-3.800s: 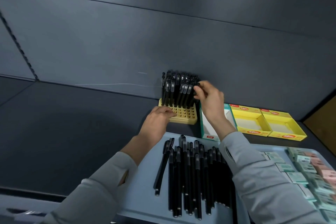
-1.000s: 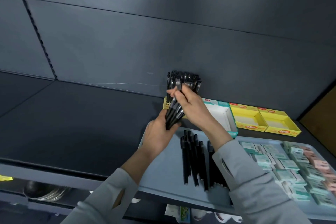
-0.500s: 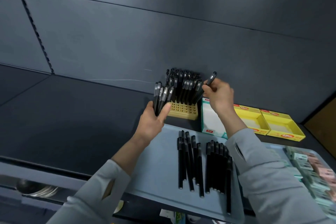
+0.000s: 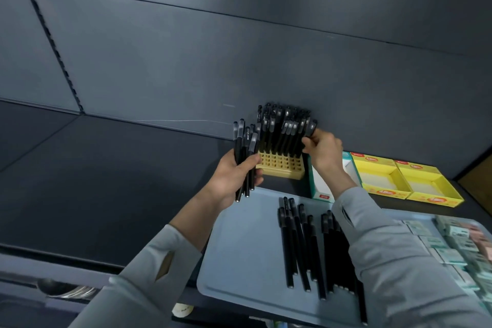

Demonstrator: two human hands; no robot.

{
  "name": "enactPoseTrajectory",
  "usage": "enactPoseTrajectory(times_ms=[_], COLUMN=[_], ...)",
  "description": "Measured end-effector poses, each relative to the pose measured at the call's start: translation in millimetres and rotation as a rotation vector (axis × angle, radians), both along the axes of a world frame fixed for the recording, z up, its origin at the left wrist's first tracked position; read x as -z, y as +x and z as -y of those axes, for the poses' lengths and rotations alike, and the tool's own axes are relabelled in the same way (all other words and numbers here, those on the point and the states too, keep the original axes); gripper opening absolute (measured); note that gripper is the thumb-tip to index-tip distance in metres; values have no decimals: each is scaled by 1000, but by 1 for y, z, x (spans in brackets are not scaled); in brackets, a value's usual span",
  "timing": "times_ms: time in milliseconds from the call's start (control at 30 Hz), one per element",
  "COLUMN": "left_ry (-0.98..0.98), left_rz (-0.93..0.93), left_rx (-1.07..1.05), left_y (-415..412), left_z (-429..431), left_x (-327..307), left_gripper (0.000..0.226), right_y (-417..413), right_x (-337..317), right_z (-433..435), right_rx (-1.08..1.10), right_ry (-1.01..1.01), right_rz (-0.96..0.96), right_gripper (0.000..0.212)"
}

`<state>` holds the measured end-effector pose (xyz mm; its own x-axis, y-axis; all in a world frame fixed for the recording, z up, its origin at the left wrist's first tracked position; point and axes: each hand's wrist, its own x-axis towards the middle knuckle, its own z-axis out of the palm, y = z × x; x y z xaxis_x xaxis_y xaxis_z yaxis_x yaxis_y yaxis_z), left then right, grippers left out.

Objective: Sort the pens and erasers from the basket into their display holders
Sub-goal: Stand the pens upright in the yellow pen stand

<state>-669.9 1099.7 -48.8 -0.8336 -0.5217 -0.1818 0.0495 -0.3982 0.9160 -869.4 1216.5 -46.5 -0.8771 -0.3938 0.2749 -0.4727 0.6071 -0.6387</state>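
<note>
Curled round a bundle of pens, my left hand holds them upright beside the yellow holder, while my right hand pinches one pen at its right edge. Its back rows are full, its front holes bare. More pens lie in the basket; the erasers wait unsorted, their boxes empty.

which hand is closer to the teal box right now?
Right. The right hand is just above the teal box, pinching a pen; the left hand is farther left, past the yellow pen holder, gripping a bunch of pens.
</note>
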Motion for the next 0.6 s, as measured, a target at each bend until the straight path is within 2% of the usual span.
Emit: enactPoseTrajectory(times_ms=[100, 200, 300, 367, 467, 600], left_ry=[90, 162, 167, 168, 160, 121], left_rz=[-2, -10, -11, -14, -26, -4], left_rx=[-22, -46, -41, -39, -9, 10], left_y=[-1, -3, -5, -7, -6, -3], left_z=[2, 2, -1, -3, -3, 1], left_x=[1, 3, 5, 6, 6, 8], left_gripper=[19, 26, 23, 16, 17, 23], right_y=[1, 20, 55, 74, 87, 86], right_x=[-3, -11, -21, -24, -22, -17], right_z=[-4, -8, 2, 12, 24, 26], right_rx=[54, 120, 27, -111, -264, -278], right_ry=[15, -126, -218, -205, -212, -313], right_rz=[-9, -120, -181, -64, 243, 474], right_gripper=[16, 31, 18, 18, 21, 27])
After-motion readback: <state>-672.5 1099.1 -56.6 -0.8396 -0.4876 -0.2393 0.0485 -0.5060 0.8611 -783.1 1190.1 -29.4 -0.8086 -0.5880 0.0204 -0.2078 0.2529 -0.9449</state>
